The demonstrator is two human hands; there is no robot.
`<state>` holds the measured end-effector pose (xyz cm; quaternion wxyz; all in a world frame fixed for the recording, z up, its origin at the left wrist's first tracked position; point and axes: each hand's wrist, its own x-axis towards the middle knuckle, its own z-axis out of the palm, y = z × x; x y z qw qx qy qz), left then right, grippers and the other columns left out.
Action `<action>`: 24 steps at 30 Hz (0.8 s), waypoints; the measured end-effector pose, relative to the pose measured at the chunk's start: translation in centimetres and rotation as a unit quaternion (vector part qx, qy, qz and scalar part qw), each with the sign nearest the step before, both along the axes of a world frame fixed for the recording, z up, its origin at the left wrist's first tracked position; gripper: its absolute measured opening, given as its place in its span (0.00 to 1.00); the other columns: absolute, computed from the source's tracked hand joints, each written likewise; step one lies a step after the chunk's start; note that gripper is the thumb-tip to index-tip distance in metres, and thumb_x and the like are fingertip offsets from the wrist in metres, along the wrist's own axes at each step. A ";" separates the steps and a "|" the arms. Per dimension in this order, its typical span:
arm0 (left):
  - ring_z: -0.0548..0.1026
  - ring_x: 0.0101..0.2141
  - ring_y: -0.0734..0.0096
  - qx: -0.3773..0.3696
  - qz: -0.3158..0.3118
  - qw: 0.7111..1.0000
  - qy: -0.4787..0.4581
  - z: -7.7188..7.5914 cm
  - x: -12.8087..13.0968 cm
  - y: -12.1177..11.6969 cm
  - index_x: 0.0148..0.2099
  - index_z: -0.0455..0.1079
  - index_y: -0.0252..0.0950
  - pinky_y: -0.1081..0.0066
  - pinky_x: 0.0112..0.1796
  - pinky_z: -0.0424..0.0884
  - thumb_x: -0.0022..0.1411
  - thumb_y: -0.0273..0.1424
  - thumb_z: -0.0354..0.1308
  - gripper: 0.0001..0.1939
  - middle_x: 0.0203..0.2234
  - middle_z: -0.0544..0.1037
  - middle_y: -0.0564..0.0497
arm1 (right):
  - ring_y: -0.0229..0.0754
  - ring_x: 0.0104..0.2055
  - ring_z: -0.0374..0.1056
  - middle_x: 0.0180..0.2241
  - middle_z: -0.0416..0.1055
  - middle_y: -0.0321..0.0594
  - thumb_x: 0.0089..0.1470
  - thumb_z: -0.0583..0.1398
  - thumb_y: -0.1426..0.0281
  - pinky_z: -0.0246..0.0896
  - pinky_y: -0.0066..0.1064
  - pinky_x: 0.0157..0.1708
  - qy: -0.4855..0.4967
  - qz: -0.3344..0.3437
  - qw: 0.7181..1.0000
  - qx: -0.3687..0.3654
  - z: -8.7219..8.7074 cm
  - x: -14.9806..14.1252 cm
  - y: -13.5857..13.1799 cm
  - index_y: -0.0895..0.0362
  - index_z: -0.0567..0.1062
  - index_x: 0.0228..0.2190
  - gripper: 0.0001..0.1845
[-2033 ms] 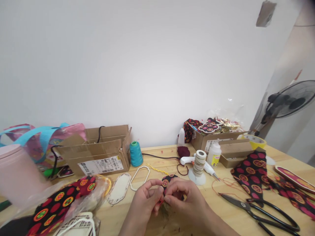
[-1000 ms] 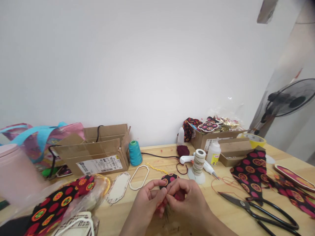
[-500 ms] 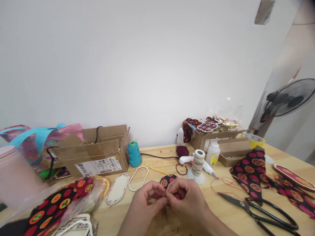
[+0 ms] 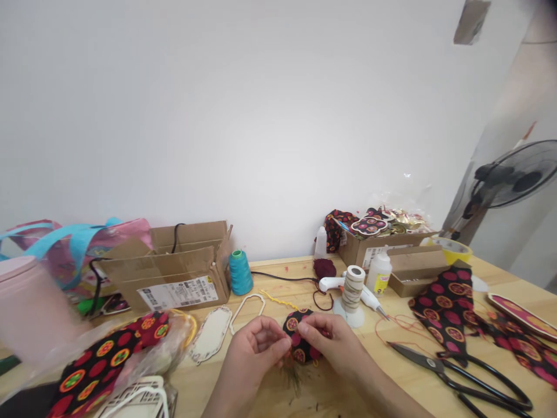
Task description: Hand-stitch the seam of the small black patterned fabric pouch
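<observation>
Left hand (image 4: 255,357): our thumb and fingertips are narrowly spaced at the left edge of the fabric piece; we cannot tell whether they grip anything.
Right hand (image 4: 333,342): we pinch the piece at its upper right between thumb and fingers.
Fabric piece (image 4: 301,347): black with red and yellow circles, it sits between our hands, low over the table (image 4: 369,366).
Tuft (image 4: 295,380): thin, dark strands hang below the piece, near our left fingertips.
Ahead of us: a wooden frame (image 4: 238,309) lies just beside a pale plaque (image 4: 212,334), with a turquoise thread cone (image 4: 241,273) upright behind them.
Glue gun (image 4: 333,283): we see it lying behind a thread spool (image 4: 353,288), near a white bottle (image 4: 379,271).
Scissors (image 4: 429,362): they lie to our right, with patterned cloth (image 4: 448,302) behind them.
Back edge: we have one cardboard box (image 4: 174,267) at left, another box (image 4: 354,248), filled with trinkets, at right.
</observation>
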<state>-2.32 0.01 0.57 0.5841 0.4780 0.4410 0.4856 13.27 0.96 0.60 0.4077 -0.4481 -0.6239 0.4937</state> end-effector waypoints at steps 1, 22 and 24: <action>0.66 0.18 0.81 0.003 -0.002 1.000 -0.003 0.0 0.0 0.0 0.23 0.63 0.33 0.81 0.19 0.62 0.41 0.29 0.63 0.10 0.15 0.70 0.58 | 0.31 0.18 0.52 0.16 0.61 0.34 0.44 0.56 0.59 0.46 0.23 0.17 0.008 0.004 1.000 -0.008 -0.1 -0.1 0.0 0.63 0.73 0.21 0.18; 0.71 0.22 0.70 0.019 0.016 0.986 0.163 0.9 0.6 -0.7 0.23 0.73 0.34 0.74 0.25 0.65 0.40 0.28 0.60 0.03 0.18 0.76 0.51 | 0.36 0.27 0.60 0.21 0.66 0.34 0.45 0.56 0.74 0.51 0.25 0.26 -0.172 -0.031 0.964 0.200 0.3 -0.1 -1.0 0.57 0.69 0.18 0.07; 0.71 0.23 0.69 0.034 0.025 0.982 0.185 1.0 0.6 -0.8 0.22 0.73 0.34 0.73 0.26 0.66 0.41 0.28 0.60 0.03 0.18 0.76 0.51 | 0.36 0.27 0.60 0.22 0.66 0.34 0.45 0.56 0.74 0.51 0.26 0.26 -0.192 -0.035 0.958 0.213 0.4 -0.1 -1.0 0.57 0.70 0.19 0.06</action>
